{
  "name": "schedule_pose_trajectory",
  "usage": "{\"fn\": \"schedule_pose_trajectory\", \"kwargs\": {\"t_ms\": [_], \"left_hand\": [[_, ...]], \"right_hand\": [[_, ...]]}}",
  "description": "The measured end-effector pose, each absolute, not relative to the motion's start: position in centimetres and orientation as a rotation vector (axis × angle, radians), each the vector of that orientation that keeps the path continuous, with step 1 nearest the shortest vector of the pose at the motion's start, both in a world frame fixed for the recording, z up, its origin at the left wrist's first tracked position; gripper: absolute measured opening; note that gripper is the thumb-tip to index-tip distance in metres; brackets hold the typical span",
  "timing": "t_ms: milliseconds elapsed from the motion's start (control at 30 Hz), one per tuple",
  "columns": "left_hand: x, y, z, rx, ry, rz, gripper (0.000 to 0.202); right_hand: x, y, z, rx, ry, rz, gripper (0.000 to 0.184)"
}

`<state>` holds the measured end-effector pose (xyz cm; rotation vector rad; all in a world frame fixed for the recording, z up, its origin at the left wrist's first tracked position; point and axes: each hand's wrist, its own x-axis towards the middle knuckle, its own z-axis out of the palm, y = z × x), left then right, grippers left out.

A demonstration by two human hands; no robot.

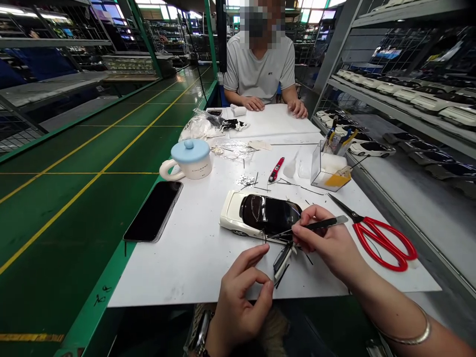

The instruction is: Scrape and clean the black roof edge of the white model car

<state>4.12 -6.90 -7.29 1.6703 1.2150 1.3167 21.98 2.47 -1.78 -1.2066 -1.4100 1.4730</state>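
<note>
A white model car [233, 210] with a black roof lies on the white board, one door [283, 260] swung out toward me. My right hand [322, 235] grips tweezers [329, 222], and their tips point at the car's near side by the door opening. Close to those tips, the index finger of my left hand [245, 285] reaches out to a thin dark strip [265, 237]. Its thumb and another finger come together beside the door's end; whether anything is between them is hidden.
Red-handled scissors [385, 243] lie at right, near a clear tool box [330, 171]. A red cutter [276, 169], black strip scraps, a lidded mug [191, 161] and a phone [153, 210] lie around. A person [260, 69] sits opposite; shelves [405, 94] of model cars stand at right.
</note>
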Motion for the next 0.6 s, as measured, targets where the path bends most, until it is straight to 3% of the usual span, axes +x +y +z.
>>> {"fn": "schedule_pose_trajectory", "kwargs": {"t_ms": [233,433,600], "left_hand": [[3.2,-5.1,-5.7,1.745,1.421,1.33,0.009],[2.9,-0.8,-4.9,2.117,1.844,1.098,0.044],[3.0,0.4,-5.8,2.137,1.885,0.958,0.044]], "right_hand": [[23.0,2.8,-2.0,-1.187,-1.589,1.369,0.029],[23.5,3.5,-1.6,-1.096,-1.951,1.13,0.022],[23.6,3.4,-1.7,-0.986,-2.221,0.732,0.014]]}}
